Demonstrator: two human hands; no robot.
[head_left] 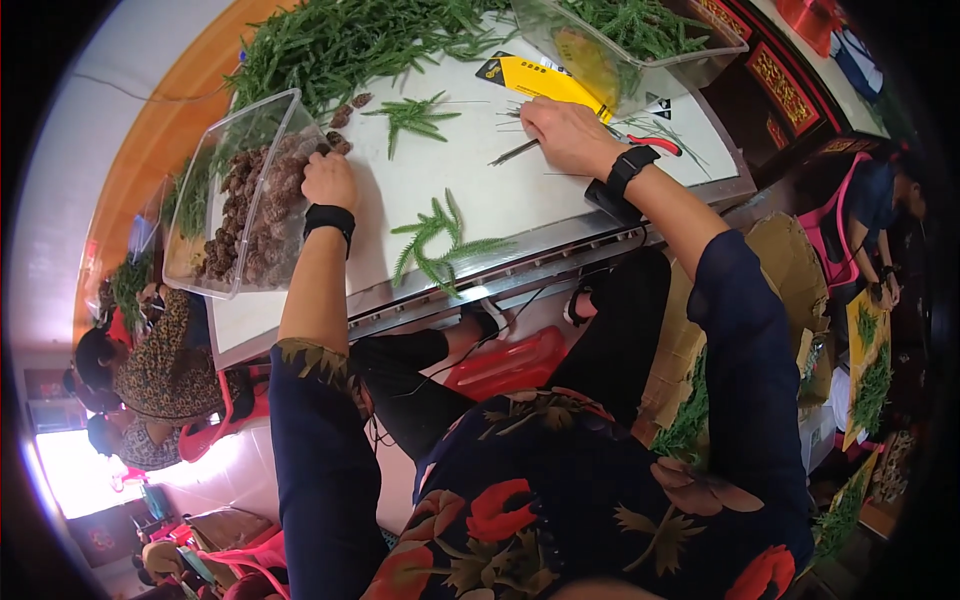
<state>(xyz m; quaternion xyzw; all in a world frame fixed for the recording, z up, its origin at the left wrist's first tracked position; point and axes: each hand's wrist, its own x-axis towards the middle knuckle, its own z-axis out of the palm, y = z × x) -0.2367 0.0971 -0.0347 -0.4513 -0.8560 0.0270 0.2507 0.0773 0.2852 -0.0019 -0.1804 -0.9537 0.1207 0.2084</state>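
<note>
Left hand [328, 180] reaching into clear plastic tub [215, 170] at tabletop's left edge, fingers curling over knobbly brown cones [262, 215]. Right hand [562, 132] pressing feathery green sprig [515, 152] mid-table, fingers bent, grip unclear tbh.

Left hand [328, 180] in pinecone bin [200, 190]; right hand [562, 135] beside green sprigs [437, 240].

You have a white table [520, 205]. A clear box of pine cones [245, 200] sits at its left edge. A big heap of green sprigs [340, 40] lies at the far edge. One small sprig [437, 240] lies near the front edge, and a yellow card [535, 78] lies toward the far right.
</note>
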